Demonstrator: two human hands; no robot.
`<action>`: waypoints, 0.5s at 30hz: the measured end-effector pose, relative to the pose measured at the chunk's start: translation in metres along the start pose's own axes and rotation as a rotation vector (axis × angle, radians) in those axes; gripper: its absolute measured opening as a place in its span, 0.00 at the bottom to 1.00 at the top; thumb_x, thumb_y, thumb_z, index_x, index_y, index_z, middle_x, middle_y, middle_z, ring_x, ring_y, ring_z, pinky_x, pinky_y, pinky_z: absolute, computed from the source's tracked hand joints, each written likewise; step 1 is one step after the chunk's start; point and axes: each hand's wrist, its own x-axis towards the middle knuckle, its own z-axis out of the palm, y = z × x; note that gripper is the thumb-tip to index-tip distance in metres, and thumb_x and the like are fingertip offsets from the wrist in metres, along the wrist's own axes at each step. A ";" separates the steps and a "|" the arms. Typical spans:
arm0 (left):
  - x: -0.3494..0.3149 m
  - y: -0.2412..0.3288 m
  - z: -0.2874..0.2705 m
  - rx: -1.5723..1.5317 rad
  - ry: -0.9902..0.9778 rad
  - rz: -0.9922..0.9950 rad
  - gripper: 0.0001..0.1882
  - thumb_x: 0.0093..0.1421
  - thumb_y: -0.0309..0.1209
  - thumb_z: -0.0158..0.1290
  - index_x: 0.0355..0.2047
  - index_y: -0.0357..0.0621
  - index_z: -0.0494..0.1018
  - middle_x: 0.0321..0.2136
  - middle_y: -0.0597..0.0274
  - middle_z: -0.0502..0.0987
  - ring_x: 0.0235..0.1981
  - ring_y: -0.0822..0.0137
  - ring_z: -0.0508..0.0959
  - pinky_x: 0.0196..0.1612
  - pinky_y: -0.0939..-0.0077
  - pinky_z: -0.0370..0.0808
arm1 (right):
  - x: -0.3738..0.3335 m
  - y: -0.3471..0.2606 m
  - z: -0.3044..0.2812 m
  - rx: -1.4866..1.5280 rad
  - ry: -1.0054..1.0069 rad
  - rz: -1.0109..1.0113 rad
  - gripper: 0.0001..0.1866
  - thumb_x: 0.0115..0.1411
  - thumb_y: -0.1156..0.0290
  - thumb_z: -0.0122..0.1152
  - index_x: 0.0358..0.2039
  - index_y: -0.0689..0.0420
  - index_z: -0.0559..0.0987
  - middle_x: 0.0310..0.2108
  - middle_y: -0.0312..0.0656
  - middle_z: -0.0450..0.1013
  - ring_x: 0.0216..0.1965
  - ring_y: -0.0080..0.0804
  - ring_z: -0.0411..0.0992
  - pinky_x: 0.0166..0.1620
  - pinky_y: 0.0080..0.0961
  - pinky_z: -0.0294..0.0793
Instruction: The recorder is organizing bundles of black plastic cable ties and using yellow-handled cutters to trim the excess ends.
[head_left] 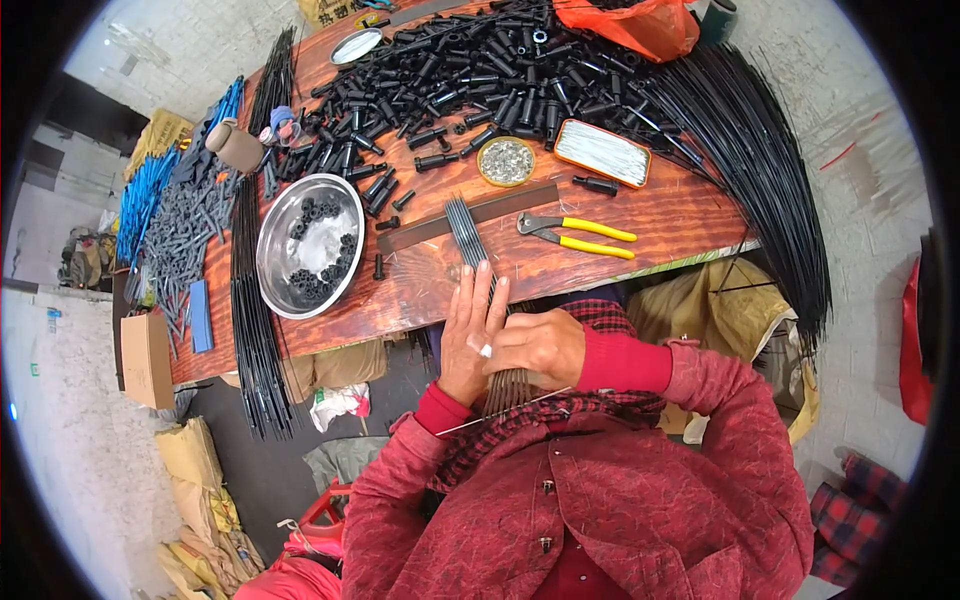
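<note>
Red wool cuffs frame two bare hands at the centre of the head view, the only one here, and between them runs the task's thing, a bundle of thin rods (464,228) slanting from mid-frame to the lap. The left hand (475,318) lies flat on it with fingers straight and spread, pressing rather than gripping, as far as can be told; the right hand (541,348) is curled across the rods just below. The upper ends lie over a flat dark bar (412,232) on the wooden table (690,205). Should the right hand slacken or the flat palm press unevenly, the rods could fan out or slide lengthwise, some dropping off the table's edge into the lap. A sideways swing of the tips might knock the yellow-handled pliers (598,228) at centre right, or, with a wider sweep, upset the round tin (507,184) of small bits above. The thin pale rod (500,411) slanting beneath the wrists might snag a cuff. The left thumb and the bundle's middle are hidden by the hands, and its lower ends blend into the checked cloth. The rods cannot be counted, and the long black rods (765,150) at right curve away toward the dark rim.
</note>
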 end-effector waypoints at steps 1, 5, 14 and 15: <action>-0.003 0.001 0.001 -0.028 0.002 0.002 0.34 0.61 0.35 0.46 0.68 0.44 0.55 0.69 0.46 0.52 0.69 0.44 0.53 0.67 0.51 0.56 | -0.002 0.000 0.004 0.015 0.045 -0.014 0.16 0.43 0.73 0.69 0.36 0.53 0.79 0.40 0.39 0.76 0.42 0.37 0.75 0.37 0.32 0.79; -0.006 0.000 0.000 -0.002 -0.018 -0.003 0.33 0.61 0.34 0.45 0.67 0.43 0.55 0.69 0.46 0.52 0.69 0.43 0.53 0.67 0.52 0.56 | 0.002 -0.002 0.003 0.019 -0.012 -0.019 0.16 0.43 0.72 0.69 0.37 0.54 0.80 0.41 0.39 0.76 0.43 0.39 0.75 0.39 0.32 0.79; -0.004 0.007 -0.002 -0.083 -0.051 0.026 0.32 0.62 0.34 0.45 0.67 0.42 0.56 0.68 0.43 0.53 0.68 0.40 0.54 0.67 0.50 0.57 | -0.003 -0.002 -0.010 -0.068 -0.177 -0.043 0.20 0.43 0.69 0.69 0.41 0.53 0.79 0.45 0.40 0.74 0.46 0.38 0.74 0.38 0.34 0.78; -0.008 0.003 0.002 -0.029 -0.034 0.023 0.32 0.62 0.35 0.45 0.66 0.42 0.56 0.68 0.43 0.53 0.68 0.40 0.55 0.67 0.50 0.57 | -0.001 -0.003 -0.017 -0.041 -0.263 -0.027 0.24 0.45 0.67 0.69 0.45 0.52 0.77 0.46 0.39 0.72 0.48 0.38 0.72 0.40 0.35 0.78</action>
